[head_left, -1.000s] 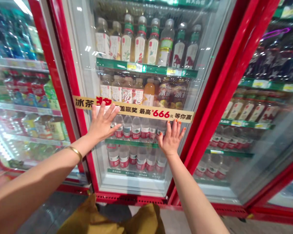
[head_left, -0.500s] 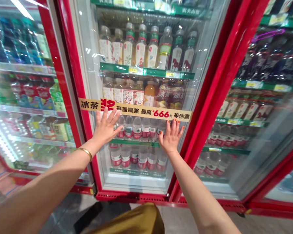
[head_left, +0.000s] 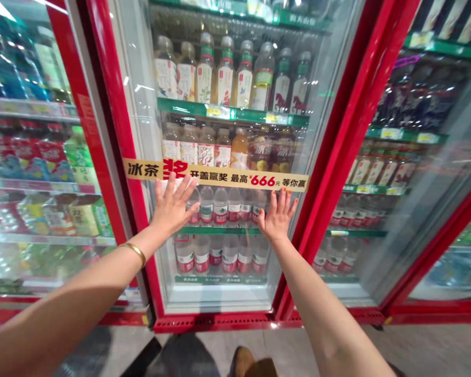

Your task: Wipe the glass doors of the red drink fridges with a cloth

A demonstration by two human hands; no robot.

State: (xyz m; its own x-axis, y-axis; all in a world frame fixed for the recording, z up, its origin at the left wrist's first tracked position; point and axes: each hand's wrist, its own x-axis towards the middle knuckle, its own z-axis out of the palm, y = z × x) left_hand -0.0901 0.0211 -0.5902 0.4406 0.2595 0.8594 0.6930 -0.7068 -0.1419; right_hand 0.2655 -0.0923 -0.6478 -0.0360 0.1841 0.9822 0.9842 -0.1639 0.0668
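Observation:
In front of me is a red-framed glass fridge door (head_left: 220, 296) with a beige banner strip (head_left: 215, 176) across it. My left hand (head_left: 172, 204) lies flat on the glass, fingers spread, its fingertips reaching the strip's lower edge near the left. A gold bangle (head_left: 135, 251) circles that wrist. Flat against the right part of the pane is my right hand (head_left: 278, 214), its fingers spread just under the strip; the nails are orange. Neither hand holds anything. Behind the glass stand rows of drink bottles (head_left: 225, 84) and red-labelled water bottles (head_left: 231, 254) on green-edged shelves.
Another drinks fridge (head_left: 63, 183) stands on the left, and a red-framed one (head_left: 377, 209) adjoins on the right. Below lies a grey tiled floor (head_left: 212, 345), with a brown shoe (head_left: 242, 360) and a dark flat object (head_left: 143, 356) on it.
The view has shifted slightly, and a brown shoe now shows at the bottom. Both hands stay flat on the glass in nearly the same places.

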